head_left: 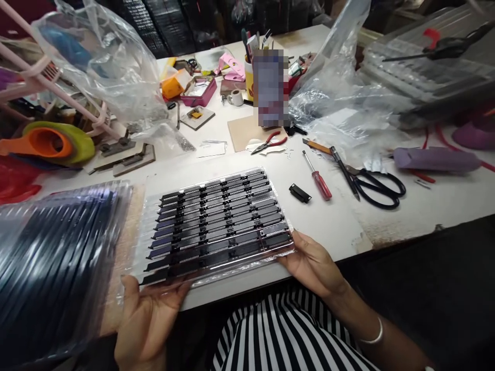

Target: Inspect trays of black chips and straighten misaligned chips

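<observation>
A clear plastic tray holds rows of small black comb-like parts, tilted over the front edge of the white table. My left hand grips its near left corner, thumb on top and fingers underneath. At the near right corner, my right hand holds the same tray, its fingers partly hidden below. To the right of the tray lie a loose black part and a screwdriver with a red handle.
Stacked clear trays with dark contents stand at left. Scissors, a pen and red-handled pliers lie on the table. Plastic bags and a pink tray sit farther back. A purple roll is at right.
</observation>
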### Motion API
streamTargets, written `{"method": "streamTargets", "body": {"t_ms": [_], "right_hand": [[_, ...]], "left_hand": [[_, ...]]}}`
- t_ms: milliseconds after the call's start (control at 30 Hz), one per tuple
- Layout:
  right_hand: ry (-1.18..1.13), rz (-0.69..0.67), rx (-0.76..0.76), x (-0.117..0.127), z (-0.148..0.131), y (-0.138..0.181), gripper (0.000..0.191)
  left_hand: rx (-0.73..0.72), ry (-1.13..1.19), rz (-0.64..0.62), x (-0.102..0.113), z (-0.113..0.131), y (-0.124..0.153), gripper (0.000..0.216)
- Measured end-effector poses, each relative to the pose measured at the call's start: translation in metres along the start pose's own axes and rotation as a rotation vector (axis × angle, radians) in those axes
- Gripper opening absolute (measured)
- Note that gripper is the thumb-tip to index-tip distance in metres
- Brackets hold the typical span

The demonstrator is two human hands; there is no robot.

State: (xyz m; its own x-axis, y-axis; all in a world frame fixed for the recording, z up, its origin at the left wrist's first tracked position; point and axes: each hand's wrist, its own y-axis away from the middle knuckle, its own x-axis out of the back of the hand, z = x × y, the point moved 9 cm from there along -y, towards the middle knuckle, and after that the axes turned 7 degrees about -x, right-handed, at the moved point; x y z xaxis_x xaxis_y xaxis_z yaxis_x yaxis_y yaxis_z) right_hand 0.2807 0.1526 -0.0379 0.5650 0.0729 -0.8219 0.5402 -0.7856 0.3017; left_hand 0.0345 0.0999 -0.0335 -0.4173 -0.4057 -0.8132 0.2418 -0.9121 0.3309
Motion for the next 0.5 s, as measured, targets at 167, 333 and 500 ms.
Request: {"method": "streamTargets", "body": {"t_ms": [167,333,500], "right_hand": [[-0.002,-0.001,0.006,-0.003,-0.002,0.001,0.029],[0.009,0.040,0.027,-0.003,-0.011,0.010,0.029],[0.027,0.055,0.046,0.003,-0.017,0.015,0.032]], "left_hand": [[-0.085,-0.043,0.001,-0.009,0.002,0.003,0.044],[0.016,-0.040,0.074,-0.003,0.000,0.002,0.047],[0.040,-0.006,0.044,0.000,-0.001,0.000,0.044]]}}
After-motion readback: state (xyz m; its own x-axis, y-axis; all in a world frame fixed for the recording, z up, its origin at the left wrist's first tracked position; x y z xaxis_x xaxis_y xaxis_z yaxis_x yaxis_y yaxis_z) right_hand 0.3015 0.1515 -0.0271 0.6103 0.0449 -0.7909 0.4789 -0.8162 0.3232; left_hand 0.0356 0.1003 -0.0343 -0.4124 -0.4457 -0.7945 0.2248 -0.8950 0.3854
